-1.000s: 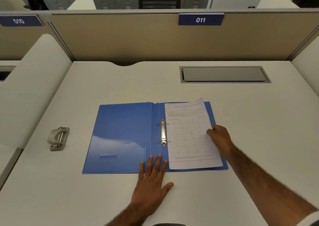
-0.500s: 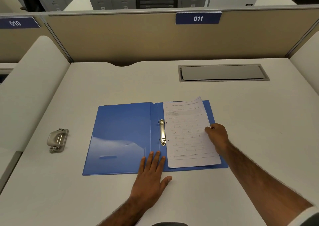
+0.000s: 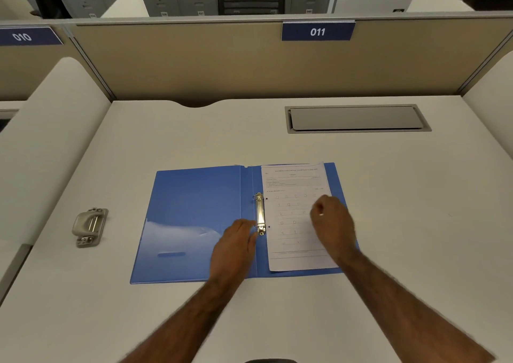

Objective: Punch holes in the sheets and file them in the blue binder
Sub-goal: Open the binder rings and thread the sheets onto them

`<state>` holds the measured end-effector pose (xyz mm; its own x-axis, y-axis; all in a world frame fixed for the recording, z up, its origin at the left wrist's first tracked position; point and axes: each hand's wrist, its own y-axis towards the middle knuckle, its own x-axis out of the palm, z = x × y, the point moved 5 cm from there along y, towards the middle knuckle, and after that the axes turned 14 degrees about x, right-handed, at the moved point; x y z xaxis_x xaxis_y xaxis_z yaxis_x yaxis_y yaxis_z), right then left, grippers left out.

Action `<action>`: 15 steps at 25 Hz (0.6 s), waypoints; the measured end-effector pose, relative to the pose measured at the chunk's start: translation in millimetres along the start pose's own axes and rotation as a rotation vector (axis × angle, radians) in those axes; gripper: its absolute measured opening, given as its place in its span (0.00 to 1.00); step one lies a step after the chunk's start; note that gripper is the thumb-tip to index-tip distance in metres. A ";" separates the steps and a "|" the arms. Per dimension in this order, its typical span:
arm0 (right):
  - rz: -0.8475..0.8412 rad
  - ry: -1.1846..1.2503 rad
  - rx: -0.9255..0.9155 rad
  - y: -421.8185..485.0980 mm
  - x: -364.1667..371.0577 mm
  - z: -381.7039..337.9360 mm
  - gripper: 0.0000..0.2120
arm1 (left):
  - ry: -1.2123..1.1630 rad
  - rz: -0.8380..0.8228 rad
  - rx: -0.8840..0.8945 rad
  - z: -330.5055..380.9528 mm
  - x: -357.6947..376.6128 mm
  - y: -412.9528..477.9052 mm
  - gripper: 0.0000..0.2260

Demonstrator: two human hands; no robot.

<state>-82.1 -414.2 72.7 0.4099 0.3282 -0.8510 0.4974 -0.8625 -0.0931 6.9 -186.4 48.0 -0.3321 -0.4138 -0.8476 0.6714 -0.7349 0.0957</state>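
Observation:
The blue binder [image 3: 194,210] lies open and flat on the white desk [image 3: 416,196]. A printed sheet [image 3: 291,185] with two punched holes rests on its right half, its left edge beside the metal ring mechanism [image 3: 259,212]. My left hand [image 3: 234,246] lies flat on the binder's spine area, fingertips touching the lower ring. With its fingers curled, my right hand [image 3: 331,221] rests on the middle of the sheet; I see nothing held in it. The grey hole punch [image 3: 90,225] sits alone at the desk's left.
A grey cable hatch [image 3: 356,118] is set into the desk at the back right. A beige partition [image 3: 194,63] with a "011" label closes the back. White side dividers [image 3: 50,140] stand at left and right.
My left hand slid forward from the binder's front edge up to the lower ring. My right hand left the sheet's right edge and moved onto the middle of the sheet, fingers curled.

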 end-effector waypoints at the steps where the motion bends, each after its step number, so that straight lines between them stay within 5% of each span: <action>1: -0.059 -0.031 -0.125 -13.1 11.8 -16.7 0.06 | 0.014 0.026 0.000 -0.6 -3.5 10.5 0.10; 6: -0.241 -0.325 -0.455 -48.4 70.8 -68.0 0.11 | 0.153 -0.066 0.034 -5.1 -0.3 38.7 0.09; 15: -0.233 -0.525 -0.551 -44.2 90.4 -70.3 0.15 | 0.280 -0.150 0.180 -10.8 12.4 46.0 0.08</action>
<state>-13.2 -319.3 36.3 -0.0965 0.1338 -0.9863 0.8889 -0.4342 -0.1459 40.8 -219.5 36.2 -0.2066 -0.1492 -0.9670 0.4934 -0.8693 0.0287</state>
